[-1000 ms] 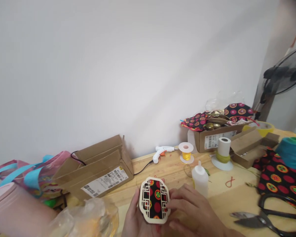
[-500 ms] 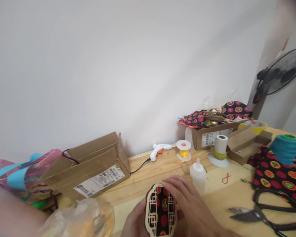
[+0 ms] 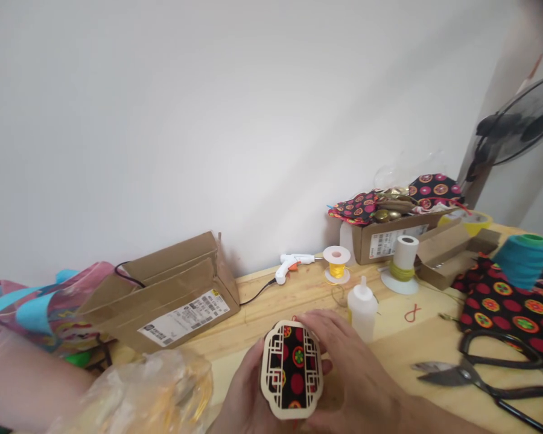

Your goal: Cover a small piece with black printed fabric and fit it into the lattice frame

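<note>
A small wooden lattice frame (image 3: 292, 369) backed with black cloth printed in red and green dots stands upright in front of me, low in the middle of the view. My left hand (image 3: 242, 399) grips it from the left and below. My right hand (image 3: 348, 367) curls over its top and right edge, fingers closed on it. A white squeeze bottle (image 3: 362, 307) stands just behind my right hand.
On the wooden table (image 3: 308, 289): an open cardboard box (image 3: 172, 301) at left, a glue gun (image 3: 292, 265), a yellow thread spool (image 3: 336, 264), a white spool (image 3: 404, 256), a teal cone (image 3: 522, 260), printed cloth (image 3: 511, 307), black scissors (image 3: 489, 371). A plastic bag (image 3: 154, 395) lies near left.
The frame was tipped and lowered half a second ago, then brought upright and slightly left again. My right hand shifted from its side to over its top edge.
</note>
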`<act>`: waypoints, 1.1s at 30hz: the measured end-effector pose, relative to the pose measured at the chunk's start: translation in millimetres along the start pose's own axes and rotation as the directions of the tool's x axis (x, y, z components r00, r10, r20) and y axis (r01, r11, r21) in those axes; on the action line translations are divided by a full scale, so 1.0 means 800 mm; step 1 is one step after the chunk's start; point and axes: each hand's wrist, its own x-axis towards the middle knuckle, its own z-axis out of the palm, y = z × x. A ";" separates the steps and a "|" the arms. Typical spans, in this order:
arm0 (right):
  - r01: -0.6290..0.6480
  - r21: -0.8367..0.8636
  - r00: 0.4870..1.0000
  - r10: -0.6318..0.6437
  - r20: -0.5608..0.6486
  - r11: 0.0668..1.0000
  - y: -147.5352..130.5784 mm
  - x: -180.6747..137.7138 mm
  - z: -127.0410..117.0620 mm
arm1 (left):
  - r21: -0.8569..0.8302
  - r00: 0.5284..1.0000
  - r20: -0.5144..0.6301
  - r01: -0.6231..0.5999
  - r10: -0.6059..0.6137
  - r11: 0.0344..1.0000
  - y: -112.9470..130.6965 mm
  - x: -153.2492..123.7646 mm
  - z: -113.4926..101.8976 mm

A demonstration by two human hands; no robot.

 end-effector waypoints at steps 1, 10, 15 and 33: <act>-0.015 0.003 1.000 0.015 -0.014 1.000 -0.002 0.000 -0.001 | -0.004 1.000 -0.019 0.008 -0.008 1.000 0.000 0.001 0.002; -0.063 0.076 0.998 0.064 -0.011 0.995 -0.002 -0.005 0.003 | 0.016 0.996 -0.085 0.029 -0.027 0.999 -0.001 0.002 0.004; -0.101 0.115 0.995 0.100 0.013 0.988 0.001 -0.005 0.004 | 0.033 0.998 0.064 0.027 -0.029 0.999 0.003 0.004 -0.004; -0.206 0.143 0.979 0.204 0.026 0.968 0.000 -0.007 0.008 | -0.004 0.995 0.101 0.004 -0.004 1.000 -0.002 0.004 -0.013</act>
